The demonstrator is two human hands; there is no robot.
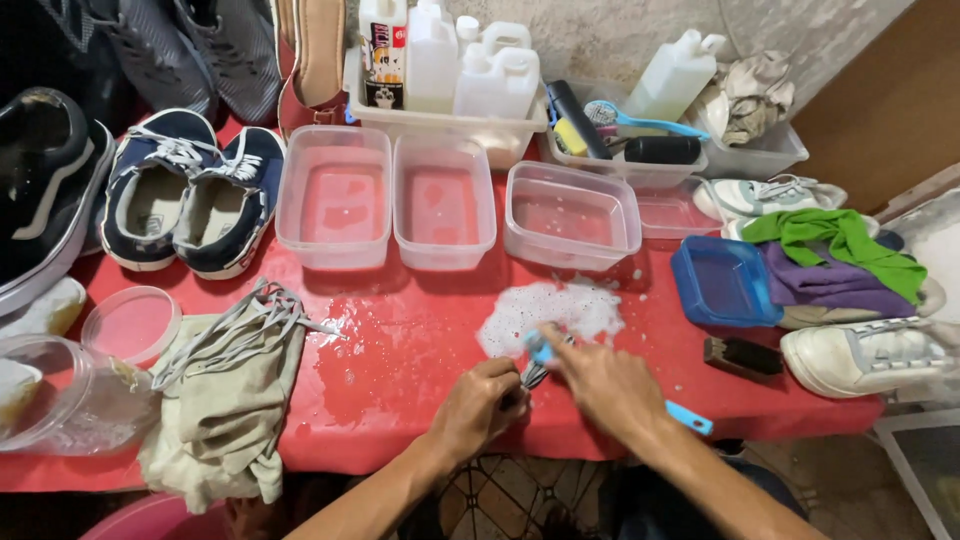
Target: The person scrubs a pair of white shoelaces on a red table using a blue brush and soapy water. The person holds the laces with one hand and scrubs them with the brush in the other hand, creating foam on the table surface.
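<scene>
Red covering lay over the table [420, 370], wet in the middle, with a rough plastered wall behind it. Three clear plastic tubs [443, 215] stood in a row, each holding shallow water, and a blue tub [722, 282] sat to their right. Behind them a pale tray [445, 125] carried four white bottles, and a second clear tray [620, 170] held brushes and a dark tube, with one more bottle [673, 75] beside it. Two navy sneakers [190, 200] rested at the left, next to one black shoe [40, 190]; a pair of white sneakers [850, 355] lay at the right, partly under a green cloth [840, 240] and a purple cloth [825, 285]. A bundle of grey laces [235, 330] sat on a beige cloth [225, 420], near a round clear lid [130, 322] and a clear jar [45, 395].

At the near edge, just below a patch of white foam [550, 312], the left hand [480, 405] had its fingers curled tight around some laces [535, 375], pinning them to the table. The right hand [610, 385] was closed over a blue-handled brush [690, 417], its head pressed on those laces. A small dark brush [742, 357] lay further right.
</scene>
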